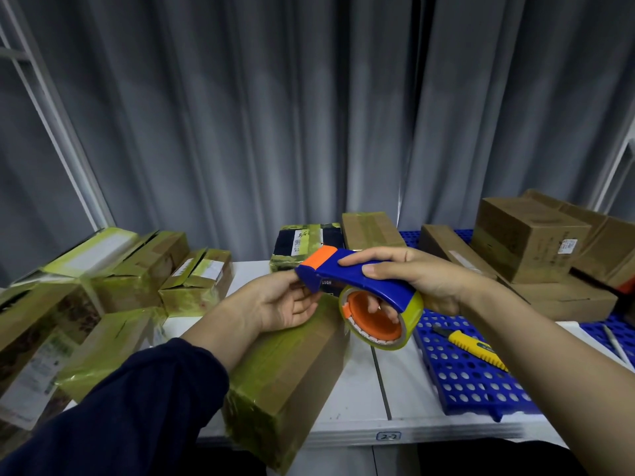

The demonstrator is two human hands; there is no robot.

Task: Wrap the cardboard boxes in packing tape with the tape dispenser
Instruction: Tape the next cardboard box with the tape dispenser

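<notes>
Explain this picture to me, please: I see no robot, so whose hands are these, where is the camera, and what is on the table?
There is no machine here: a person works with bare hands, and the single picture comes from a camera on their head, looking forward and down. The right hand grips a blue and orange dispenser loaded with a tape roll; the left hand pinches its front end. Below them a box, partly taped, lies on the white table. To the left sit taped boxes, to the right plain boxes on a blue mat, where a yellow knife also lies.
</notes>
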